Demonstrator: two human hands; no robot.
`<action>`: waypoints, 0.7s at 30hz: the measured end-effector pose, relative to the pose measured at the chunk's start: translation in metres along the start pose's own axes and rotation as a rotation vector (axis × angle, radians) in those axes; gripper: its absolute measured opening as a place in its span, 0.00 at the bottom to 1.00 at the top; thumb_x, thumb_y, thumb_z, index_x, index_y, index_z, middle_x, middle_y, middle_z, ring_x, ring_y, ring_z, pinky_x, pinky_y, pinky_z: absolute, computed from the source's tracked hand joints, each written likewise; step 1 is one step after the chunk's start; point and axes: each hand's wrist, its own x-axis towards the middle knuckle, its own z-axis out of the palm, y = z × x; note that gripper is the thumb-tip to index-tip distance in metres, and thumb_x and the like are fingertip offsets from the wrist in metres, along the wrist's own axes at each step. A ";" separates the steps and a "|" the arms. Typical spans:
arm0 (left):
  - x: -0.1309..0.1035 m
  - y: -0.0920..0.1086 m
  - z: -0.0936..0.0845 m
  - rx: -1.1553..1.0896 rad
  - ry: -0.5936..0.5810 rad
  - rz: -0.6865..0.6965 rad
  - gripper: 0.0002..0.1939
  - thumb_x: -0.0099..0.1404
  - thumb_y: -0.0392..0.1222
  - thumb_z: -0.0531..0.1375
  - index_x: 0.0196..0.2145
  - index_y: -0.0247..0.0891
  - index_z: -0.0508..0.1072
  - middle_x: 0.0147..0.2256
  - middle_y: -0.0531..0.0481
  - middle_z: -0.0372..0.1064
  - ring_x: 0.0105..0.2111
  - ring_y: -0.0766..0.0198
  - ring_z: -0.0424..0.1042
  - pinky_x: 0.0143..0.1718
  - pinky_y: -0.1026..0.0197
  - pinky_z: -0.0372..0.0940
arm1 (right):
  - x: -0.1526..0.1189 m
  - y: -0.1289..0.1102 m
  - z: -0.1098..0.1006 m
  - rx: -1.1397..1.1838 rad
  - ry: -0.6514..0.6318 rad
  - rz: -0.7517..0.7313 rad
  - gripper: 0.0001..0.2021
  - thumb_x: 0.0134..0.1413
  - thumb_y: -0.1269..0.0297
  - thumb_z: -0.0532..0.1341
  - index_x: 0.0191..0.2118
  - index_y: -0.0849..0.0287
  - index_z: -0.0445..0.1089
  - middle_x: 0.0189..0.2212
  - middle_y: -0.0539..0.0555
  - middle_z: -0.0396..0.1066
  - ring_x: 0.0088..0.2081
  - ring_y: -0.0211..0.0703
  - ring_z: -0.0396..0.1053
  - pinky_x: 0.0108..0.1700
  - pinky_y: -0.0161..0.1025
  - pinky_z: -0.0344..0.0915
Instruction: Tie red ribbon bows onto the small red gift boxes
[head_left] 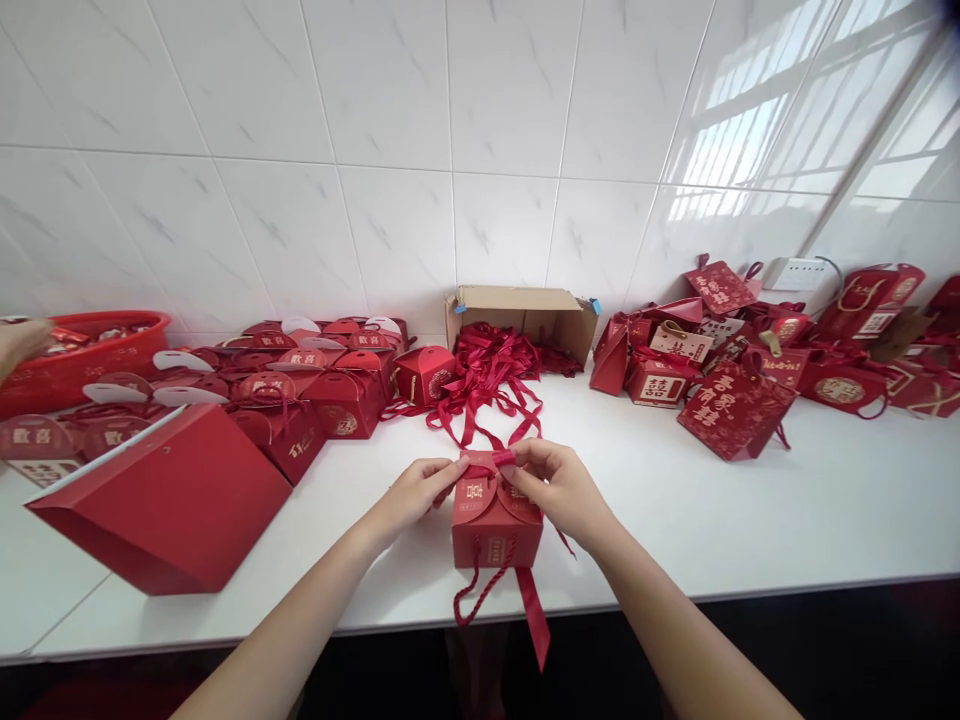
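A red gift box (496,540) with gold lettering stands on the white table near its front edge, its rounded top flaps folded together. A twisted cord handle (480,602) droops down its front. Across the top runs a red satin ribbon (504,457), looped at the flaps, with one tail hanging over the table edge. My left hand (415,495) pinches the ribbon at the box's upper left. On the other side, my right hand (561,487) has thumb and fingers closed on the ribbon loop. Part of the ribbon is hidden behind my fingers.
Behind the box, a cardboard carton (529,300) on its side spills loose red ribbons (491,355). Rows of red boxes (345,400) and a large red bag (169,500) stand left. More boxes (739,405) fill the right. Another person's hand (19,345) is over a red basin (97,370).
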 end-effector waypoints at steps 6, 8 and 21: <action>-0.022 0.037 -0.009 0.027 0.022 0.090 0.24 0.59 0.55 0.59 0.15 0.37 0.57 0.15 0.56 0.53 0.18 0.71 0.52 0.21 0.64 0.50 | 0.004 -0.003 0.017 -0.234 0.256 0.029 0.06 0.48 0.64 0.59 0.31 0.60 0.71 0.26 0.53 0.72 0.28 0.41 0.68 0.33 0.38 0.64; -0.028 0.056 -0.007 0.042 0.043 0.156 0.23 0.60 0.53 0.59 0.15 0.37 0.61 0.15 0.55 0.57 0.18 0.70 0.55 0.23 0.64 0.54 | 0.003 -0.007 0.022 -0.344 0.263 -0.024 0.06 0.49 0.66 0.58 0.31 0.59 0.72 0.28 0.53 0.73 0.29 0.41 0.67 0.35 0.37 0.63; 0.010 0.077 0.001 0.079 0.081 0.426 0.18 0.64 0.52 0.54 0.41 0.37 0.76 0.34 0.48 0.72 0.36 0.62 0.69 0.39 0.61 0.63 | -0.002 -0.004 0.023 -0.211 0.120 -0.077 0.14 0.55 0.56 0.57 0.24 0.60 0.66 0.21 0.50 0.64 0.25 0.37 0.58 0.28 0.35 0.55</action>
